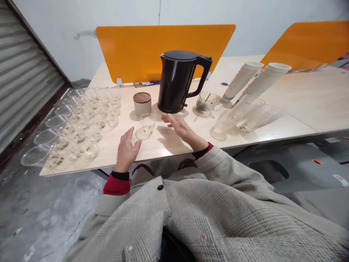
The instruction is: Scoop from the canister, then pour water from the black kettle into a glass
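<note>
A small clear glass cup (147,124) stands on the pale wooden table (286,123), between my two hands. My left hand (127,149) hovers just left of it, fingers apart and holding nothing. My right hand (182,129) is just right of the cup, fingers stretched out flat, empty. Behind the cup stand a black electric kettle (179,80) and a beige canister with a wooden lid (142,103). A glass mug with a spoon in it (207,102) sits right of the kettle.
Several clear glass cups (81,123) with bits at the bottom fill the table's left end. Stacks of paper cups (256,82) and clear plastic cups (242,118) lie on their sides at the right. Orange dividers (136,51) stand behind. A grey roller shutter (21,76) is at left.
</note>
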`<state>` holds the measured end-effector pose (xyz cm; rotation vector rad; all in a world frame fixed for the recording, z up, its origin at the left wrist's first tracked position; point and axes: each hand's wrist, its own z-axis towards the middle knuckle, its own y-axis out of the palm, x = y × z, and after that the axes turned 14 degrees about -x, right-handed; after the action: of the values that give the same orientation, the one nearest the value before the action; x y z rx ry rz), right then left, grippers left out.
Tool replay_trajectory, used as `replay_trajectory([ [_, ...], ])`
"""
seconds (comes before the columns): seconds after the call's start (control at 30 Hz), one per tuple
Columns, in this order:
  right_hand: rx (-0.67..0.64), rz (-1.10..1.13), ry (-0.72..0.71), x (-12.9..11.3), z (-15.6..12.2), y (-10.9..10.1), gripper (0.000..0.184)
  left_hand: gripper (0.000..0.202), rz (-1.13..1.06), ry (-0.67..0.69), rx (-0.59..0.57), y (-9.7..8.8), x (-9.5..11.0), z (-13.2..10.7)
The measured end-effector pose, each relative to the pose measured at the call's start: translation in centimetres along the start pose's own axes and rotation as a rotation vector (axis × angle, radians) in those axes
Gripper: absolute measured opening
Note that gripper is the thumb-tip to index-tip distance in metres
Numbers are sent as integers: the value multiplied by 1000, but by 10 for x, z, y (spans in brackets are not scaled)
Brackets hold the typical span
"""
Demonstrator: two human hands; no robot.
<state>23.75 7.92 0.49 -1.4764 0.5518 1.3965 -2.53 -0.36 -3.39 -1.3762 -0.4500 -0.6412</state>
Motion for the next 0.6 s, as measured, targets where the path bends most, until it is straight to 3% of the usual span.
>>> replay_trajectory([
  [0.2, -134, 23, -71, 2, -3, 22, 82, 80, -149, 62, -40, 17, 3, 25],
  [0.43, -187, -11, -173, -9, -7, 23, 62, 80, -106, 69, -41, 17, 9, 19],
  [0.6, -191, -8, -161, -12, -8, 25, 59, 76, -86, 66, -26, 15, 12, 15],
])
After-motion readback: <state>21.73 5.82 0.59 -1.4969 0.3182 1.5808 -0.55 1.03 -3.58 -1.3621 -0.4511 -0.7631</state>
